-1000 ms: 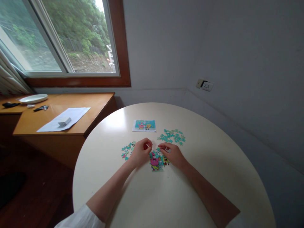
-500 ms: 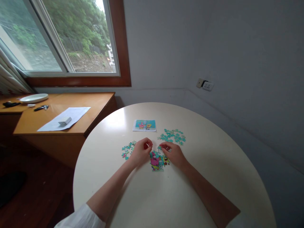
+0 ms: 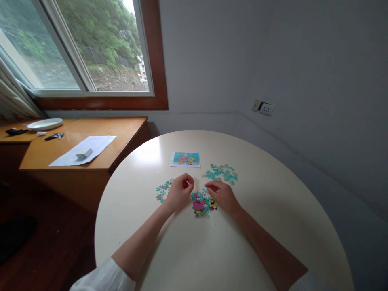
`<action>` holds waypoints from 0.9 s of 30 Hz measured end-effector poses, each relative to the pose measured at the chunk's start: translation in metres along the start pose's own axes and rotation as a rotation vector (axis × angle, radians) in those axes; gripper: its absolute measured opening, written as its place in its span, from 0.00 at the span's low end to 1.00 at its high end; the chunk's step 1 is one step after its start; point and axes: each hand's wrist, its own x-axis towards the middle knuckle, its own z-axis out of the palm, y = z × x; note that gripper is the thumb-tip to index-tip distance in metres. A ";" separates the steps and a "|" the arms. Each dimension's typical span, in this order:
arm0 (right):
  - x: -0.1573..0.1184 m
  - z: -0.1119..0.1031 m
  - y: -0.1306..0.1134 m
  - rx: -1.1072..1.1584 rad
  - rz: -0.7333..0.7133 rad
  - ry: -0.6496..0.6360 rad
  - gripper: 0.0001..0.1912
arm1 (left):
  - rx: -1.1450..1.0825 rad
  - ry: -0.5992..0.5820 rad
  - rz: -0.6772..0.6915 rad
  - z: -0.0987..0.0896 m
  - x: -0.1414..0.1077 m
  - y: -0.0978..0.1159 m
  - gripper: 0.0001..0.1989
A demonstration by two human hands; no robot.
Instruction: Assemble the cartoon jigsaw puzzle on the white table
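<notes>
1. Lying flat on the round, cream, smooth-topped bench [image 3: 194, 250], the partly joined, thin jigsaw section [image 3: 198, 205], printed with a pink figure and a yellow one, sits between the two forearms.
2. The left hand [image 3: 181, 190] is curled near its upper left corner, thumb and forefinger nearly meeting; whether a piece is pinched there, I cannot tell.
3. The right hand [image 3: 221, 195] is by its upper right edge, thumb and fingers drawn into a narrow pinch; anything between them is too small to make out.
4. Flat, knobbed, teal loose pieces [image 3: 223, 174] lie beyond the right hand; a smaller multicoloured cluster [image 3: 163, 190] lies left of the left hand, partly hidden by it.
5. Each piece should be very light and fairly stiff, likely to skid on the glossy bench; forced knobs would probably bend.
6. Best hold: opposite edges, between thumb and fingertip, clear of the knobs. The jigsaw section could part at its seams if lifted, so flat fingers pressing from above would suit it.
</notes>
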 end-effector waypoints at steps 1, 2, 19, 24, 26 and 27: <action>0.000 0.000 0.000 -0.006 -0.001 0.003 0.10 | -0.002 0.005 0.000 0.000 0.000 0.000 0.05; 0.000 0.000 0.000 -0.011 -0.002 0.006 0.10 | -0.002 0.007 0.001 0.000 0.000 0.000 0.04; 0.003 0.004 0.001 -0.006 0.008 0.016 0.07 | 0.000 0.041 -0.024 -0.004 0.002 0.002 0.05; 0.003 0.003 0.002 0.000 0.018 0.016 0.07 | 0.019 0.068 -0.050 -0.007 0.004 -0.001 0.05; 0.004 0.003 0.003 -0.002 0.012 0.008 0.07 | 0.037 0.092 -0.058 -0.009 0.006 -0.002 0.05; 0.004 0.002 0.004 -0.004 0.009 0.005 0.07 | 0.044 0.104 -0.060 -0.010 0.007 -0.002 0.05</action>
